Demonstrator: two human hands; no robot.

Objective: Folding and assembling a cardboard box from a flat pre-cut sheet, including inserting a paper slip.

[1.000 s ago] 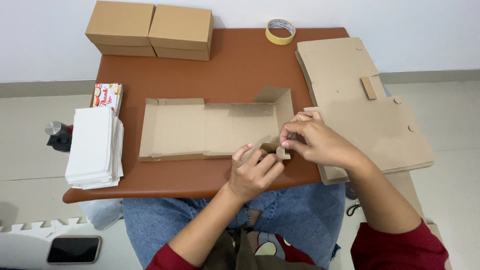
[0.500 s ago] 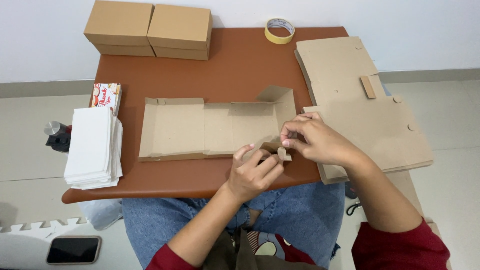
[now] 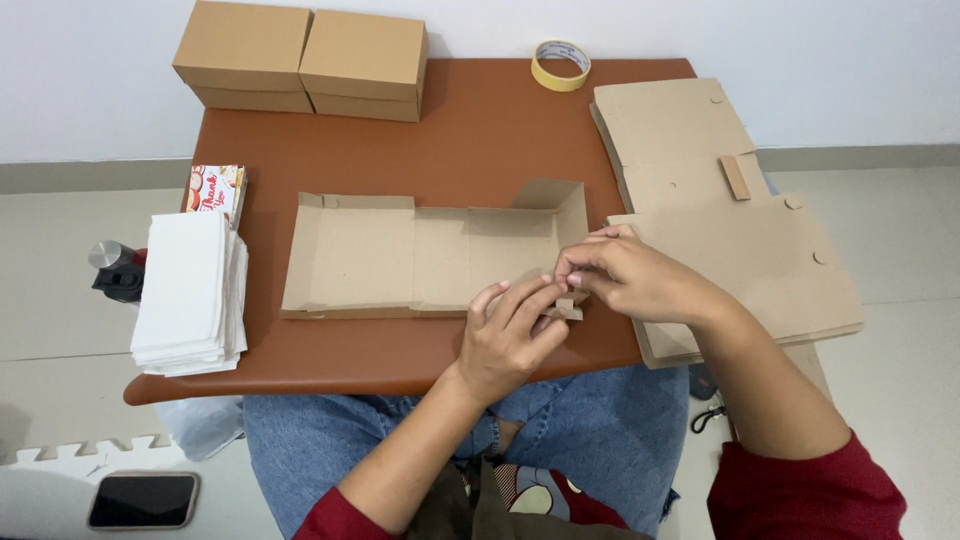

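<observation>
A flat cardboard box blank [image 3: 420, 255] lies partly folded at the middle of a brown table [image 3: 480, 130], its far right wall standing upright, as a person seated at the near edge works on its near right corner. The left hand [image 3: 510, 335] rests at that corner with fingers stretched over the small flap, pressing on the cardboard rather than gripping it. The right hand [image 3: 625, 280] meets it from the right, thumb and fingertips pinched together on the same flap, the two hands touching. Just to the right, under the right wrist, a stack of unfolded cardboard sheets [image 3: 720, 210] overhangs the table's edge. A roll of yellow tape [image 3: 561, 65] sits at the far edge, and two closed cardboard boxes [image 3: 300, 60] stand side by side at the far left corner. On the left side lie a pile of white paper [image 3: 190, 295] and, just behind it, a small printed card [image 3: 215, 188]. A phone [image 3: 142, 500] lies on the floor at lower left.
</observation>
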